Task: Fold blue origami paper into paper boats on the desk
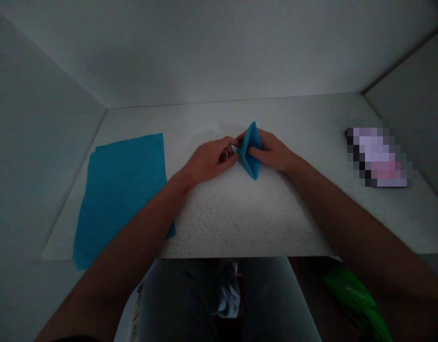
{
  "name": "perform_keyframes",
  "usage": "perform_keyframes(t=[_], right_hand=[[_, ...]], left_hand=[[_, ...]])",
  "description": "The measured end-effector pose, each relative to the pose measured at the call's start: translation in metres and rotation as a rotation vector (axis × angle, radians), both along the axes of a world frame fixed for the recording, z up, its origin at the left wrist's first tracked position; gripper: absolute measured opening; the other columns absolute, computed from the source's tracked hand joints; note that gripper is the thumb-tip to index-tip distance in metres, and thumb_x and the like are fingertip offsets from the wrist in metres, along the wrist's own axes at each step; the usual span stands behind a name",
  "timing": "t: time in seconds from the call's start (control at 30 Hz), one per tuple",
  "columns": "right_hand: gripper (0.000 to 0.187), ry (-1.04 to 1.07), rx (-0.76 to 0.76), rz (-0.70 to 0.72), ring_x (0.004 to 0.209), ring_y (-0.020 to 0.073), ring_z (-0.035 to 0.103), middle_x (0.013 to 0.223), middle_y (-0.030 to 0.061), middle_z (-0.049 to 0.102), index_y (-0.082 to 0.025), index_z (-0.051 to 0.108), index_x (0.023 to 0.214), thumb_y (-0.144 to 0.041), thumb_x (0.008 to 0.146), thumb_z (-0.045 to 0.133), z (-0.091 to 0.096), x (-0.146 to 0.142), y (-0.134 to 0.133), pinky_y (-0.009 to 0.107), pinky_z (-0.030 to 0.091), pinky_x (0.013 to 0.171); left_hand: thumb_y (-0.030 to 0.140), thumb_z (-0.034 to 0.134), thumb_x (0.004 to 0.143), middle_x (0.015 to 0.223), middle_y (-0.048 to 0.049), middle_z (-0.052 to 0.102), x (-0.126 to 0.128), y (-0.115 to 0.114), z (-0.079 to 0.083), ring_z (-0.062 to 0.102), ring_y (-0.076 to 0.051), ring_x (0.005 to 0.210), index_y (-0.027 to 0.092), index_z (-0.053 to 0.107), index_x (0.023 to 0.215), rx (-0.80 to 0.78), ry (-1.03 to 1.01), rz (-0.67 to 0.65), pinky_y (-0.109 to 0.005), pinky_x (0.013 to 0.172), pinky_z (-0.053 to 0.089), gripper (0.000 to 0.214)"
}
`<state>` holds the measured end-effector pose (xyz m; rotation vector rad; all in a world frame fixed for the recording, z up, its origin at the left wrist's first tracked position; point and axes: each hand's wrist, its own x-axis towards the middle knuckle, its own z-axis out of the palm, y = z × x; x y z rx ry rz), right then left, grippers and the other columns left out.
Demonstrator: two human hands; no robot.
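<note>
A small folded piece of blue paper (253, 137) is held just above the white tabletop, its pocket spread into a diamond shape. My right hand (274, 149) grips it from the right, with the thumb inside the fold and the fingers behind. From the left, my left hand (219, 156) pinches the paper's pointed left edge between thumb and fingertips; a ring shows on one finger. Larger blue sheets (124, 175) lie flat on the left, partly covered by my left forearm.
A pixelated phone-like object (377, 156) lies at the right of the white tabletop (222, 213). Walls enclose the table at the back and both sides. Below the front edge are my legs (183, 294) and a green bag-like thing (357, 294).
</note>
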<state>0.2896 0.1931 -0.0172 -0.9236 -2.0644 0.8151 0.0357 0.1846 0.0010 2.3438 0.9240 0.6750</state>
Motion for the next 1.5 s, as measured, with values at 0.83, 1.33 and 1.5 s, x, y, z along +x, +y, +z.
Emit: perform_keyframes(t=[0.83,1.33,1.5], right_hand=[[0.061,0.096,-0.098,-0.012,0.115,0.0309,0.073,0.125,0.0100,0.079,-0.025,0.074,0.128,-0.076,0.095,0.070,0.008,-0.010,-0.007,0.048,0.058,0.106],[0.052,0.131,-0.162,0.001,0.088,0.0206,0.067,0.099,0.0022,0.072,-0.027,0.071,0.123,-0.068,0.091,0.079,0.005,-0.003,-0.005,0.033,0.059,0.079],[0.060,0.185,-0.166,-0.003,0.080,0.0178,0.064,0.094,0.0005,0.068,-0.028,0.070,0.128,-0.065,0.085,0.088,0.003,0.000,-0.003,0.029,0.056,0.070]], left_hand=[[0.074,0.082,0.087,0.147,-0.0136,0.055,-0.002,-0.002,-0.006,0.065,-0.018,0.085,0.045,0.031,0.172,0.023,-0.127,-0.076,-0.035,0.070,0.058,0.104],[0.030,0.063,0.100,0.129,-0.0102,0.067,-0.002,0.004,-0.005,0.068,-0.020,0.093,0.026,0.061,0.145,0.078,-0.107,0.021,-0.033,0.081,0.059,0.045],[0.029,0.056,0.104,0.126,-0.0100,0.072,-0.003,0.011,-0.008,0.071,-0.020,0.101,0.024,0.064,0.135,0.031,-0.224,0.129,-0.030,0.079,0.060,0.033]])
